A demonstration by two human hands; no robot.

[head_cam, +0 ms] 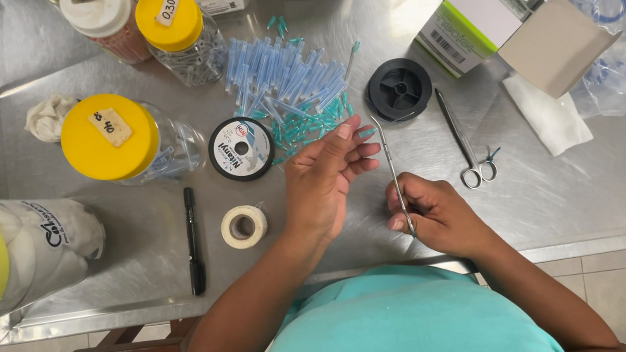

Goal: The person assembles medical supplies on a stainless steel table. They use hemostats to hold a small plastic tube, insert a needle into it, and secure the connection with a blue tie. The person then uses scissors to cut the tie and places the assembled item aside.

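Forceps (391, 168), slim and of bright metal, stand near the middle of the frame, their long axis running almost straight up the picture from the right hand (436, 215) to a tip just beside the left fingertips. The right hand is closed around the handle end, low in the frame; the tip reaches toward the upper middle. The left hand (322, 183) lies immediately left of the shaft, palm turned up, fingers loosely spread and pointing toward the tip; whether a fine thread or small piece sits between them is too small to tell. So the left hand is nearer the working tip, the right nearer the handles.

Above the left fingers lies a heap of blue and teal capped needles (291, 91) on the steel table (583, 192). A black spool (398, 89) sits just above and right of the tip, a printed round spool (241, 149) to its left. Scissors (465, 143) lie right of the forceps, roughly parallel. A tape roll (243, 226) and black pen (193, 241) rest at lower left, yellow-lidded jars (123, 139) at upper left, an open carton (513, 14) at upper right.
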